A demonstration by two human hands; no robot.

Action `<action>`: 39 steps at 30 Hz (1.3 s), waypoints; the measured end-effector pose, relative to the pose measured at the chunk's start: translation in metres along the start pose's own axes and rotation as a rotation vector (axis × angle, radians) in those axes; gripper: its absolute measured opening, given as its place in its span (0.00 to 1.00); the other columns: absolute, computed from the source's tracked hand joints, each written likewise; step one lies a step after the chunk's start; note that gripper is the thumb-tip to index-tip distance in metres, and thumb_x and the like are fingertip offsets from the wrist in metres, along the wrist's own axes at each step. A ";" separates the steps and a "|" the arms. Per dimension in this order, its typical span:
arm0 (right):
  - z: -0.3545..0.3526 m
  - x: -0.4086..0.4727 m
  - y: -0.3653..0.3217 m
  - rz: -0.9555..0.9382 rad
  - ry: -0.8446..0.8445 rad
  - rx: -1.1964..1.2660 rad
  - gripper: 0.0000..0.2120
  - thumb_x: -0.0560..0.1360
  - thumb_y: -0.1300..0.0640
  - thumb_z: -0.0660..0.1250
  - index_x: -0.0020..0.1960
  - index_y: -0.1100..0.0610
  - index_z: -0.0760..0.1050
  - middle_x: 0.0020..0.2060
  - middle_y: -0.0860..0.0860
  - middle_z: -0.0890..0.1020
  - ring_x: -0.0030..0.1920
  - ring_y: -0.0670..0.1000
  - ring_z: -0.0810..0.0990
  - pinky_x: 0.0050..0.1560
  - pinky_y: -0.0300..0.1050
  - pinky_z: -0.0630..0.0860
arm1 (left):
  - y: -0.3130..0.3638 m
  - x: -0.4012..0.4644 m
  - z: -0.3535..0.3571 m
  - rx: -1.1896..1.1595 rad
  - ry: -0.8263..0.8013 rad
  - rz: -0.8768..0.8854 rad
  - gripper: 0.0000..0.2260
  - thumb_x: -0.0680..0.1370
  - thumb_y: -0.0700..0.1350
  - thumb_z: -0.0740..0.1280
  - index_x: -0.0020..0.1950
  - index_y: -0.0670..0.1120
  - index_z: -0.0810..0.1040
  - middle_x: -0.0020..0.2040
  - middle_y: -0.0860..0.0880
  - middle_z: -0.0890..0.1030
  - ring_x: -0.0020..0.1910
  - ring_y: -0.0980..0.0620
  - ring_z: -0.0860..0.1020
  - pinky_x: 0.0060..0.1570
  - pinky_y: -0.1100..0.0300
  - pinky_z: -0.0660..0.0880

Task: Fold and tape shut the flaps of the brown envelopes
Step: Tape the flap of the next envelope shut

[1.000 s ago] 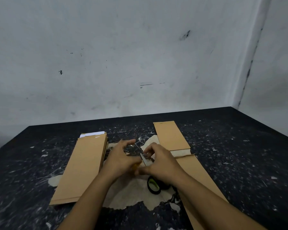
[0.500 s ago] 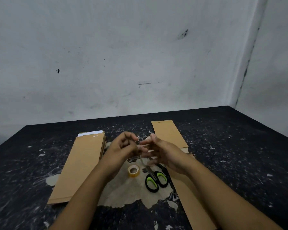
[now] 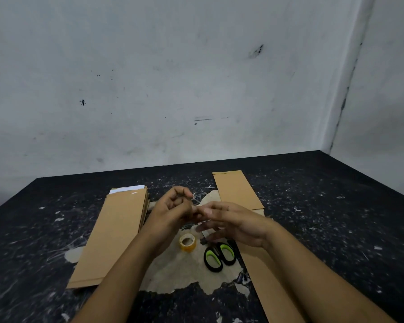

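My left hand (image 3: pixel 173 207) is raised over the table's middle, its fingers curled and pinching what looks like a small strip of clear tape, barely visible. My right hand (image 3: pixel 233 223) meets it from the right, fingers mostly straight and its fingertips touching the left hand's fingers. A stack of brown envelopes (image 3: pixel 117 234) lies to the left, with white paper showing at its far end. One brown envelope (image 3: pixel 237 190) lies at the far right. Another brown envelope (image 3: pixel 264 280) runs under my right forearm. A yellowish tape roll (image 3: pixel 187 242) sits below my hands.
Black scissors with green handle linings (image 3: pixel 218 255) lie right of the tape roll on a worn, pale patch of the dark speckled table (image 3: pixel 324 217). White walls meet in a corner at the back right of the table.
The scissors and tape roll have left my hands and now lie on the table. Both hands rose slightly and came together over the roll.
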State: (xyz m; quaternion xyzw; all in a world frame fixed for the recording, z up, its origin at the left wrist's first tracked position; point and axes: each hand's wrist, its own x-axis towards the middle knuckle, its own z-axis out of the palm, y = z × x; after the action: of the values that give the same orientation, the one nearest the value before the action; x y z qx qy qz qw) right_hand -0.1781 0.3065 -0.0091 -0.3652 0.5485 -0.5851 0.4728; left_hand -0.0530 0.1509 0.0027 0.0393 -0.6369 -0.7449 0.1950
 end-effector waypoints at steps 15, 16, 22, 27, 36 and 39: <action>-0.002 -0.001 -0.002 -0.035 0.054 0.007 0.06 0.71 0.62 0.73 0.47 0.58 0.79 0.35 0.48 0.81 0.36 0.46 0.74 0.38 0.39 0.69 | 0.005 0.002 -0.015 0.153 0.034 0.105 0.12 0.70 0.39 0.72 0.50 0.43 0.74 0.38 0.45 0.81 0.42 0.47 0.83 0.44 0.56 0.77; -0.003 -0.002 -0.004 -0.043 0.061 0.028 0.06 0.71 0.62 0.72 0.47 0.59 0.79 0.36 0.48 0.82 0.36 0.46 0.75 0.39 0.40 0.70 | 0.004 0.002 -0.015 0.185 0.027 0.110 0.08 0.73 0.35 0.70 0.50 0.42 0.74 0.38 0.45 0.81 0.42 0.49 0.83 0.42 0.59 0.77; -0.013 -0.008 -0.011 -0.034 0.135 -0.007 0.04 0.71 0.61 0.72 0.45 0.59 0.82 0.36 0.50 0.81 0.37 0.45 0.77 0.41 0.39 0.73 | 0.006 -0.001 -0.017 0.348 -0.013 0.136 0.08 0.78 0.29 0.65 0.51 0.41 0.75 0.37 0.49 0.82 0.42 0.51 0.83 0.44 0.63 0.78; -0.023 -0.016 -0.018 0.059 0.153 -0.436 0.05 0.76 0.64 0.72 0.51 0.58 0.84 0.41 0.50 0.85 0.40 0.43 0.79 0.43 0.38 0.74 | 0.004 -0.002 -0.024 0.652 -0.078 0.150 0.07 0.77 0.37 0.70 0.51 0.48 0.78 0.39 0.52 0.81 0.42 0.51 0.80 0.45 0.60 0.77; -0.038 -0.024 -0.042 0.152 0.324 -0.752 0.03 0.73 0.61 0.76 0.43 0.54 0.86 0.41 0.48 0.87 0.45 0.45 0.83 0.46 0.38 0.76 | -0.016 0.005 0.003 0.746 0.045 -0.099 0.06 0.75 0.47 0.74 0.52 0.51 0.84 0.40 0.54 0.84 0.41 0.58 0.82 0.43 0.62 0.80; -0.050 -0.031 -0.052 0.177 0.361 -0.796 0.01 0.72 0.56 0.77 0.43 0.52 0.86 0.43 0.50 0.87 0.47 0.51 0.81 0.49 0.46 0.76 | -0.015 0.013 0.016 0.752 0.065 -0.166 0.04 0.75 0.50 0.74 0.48 0.51 0.86 0.44 0.54 0.86 0.45 0.58 0.83 0.47 0.60 0.79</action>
State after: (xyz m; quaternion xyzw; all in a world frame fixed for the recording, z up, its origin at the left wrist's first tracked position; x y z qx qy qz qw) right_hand -0.2245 0.3484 0.0386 -0.3624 0.8338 -0.3402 0.2401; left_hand -0.0734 0.1630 -0.0067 0.1829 -0.8538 -0.4707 0.1263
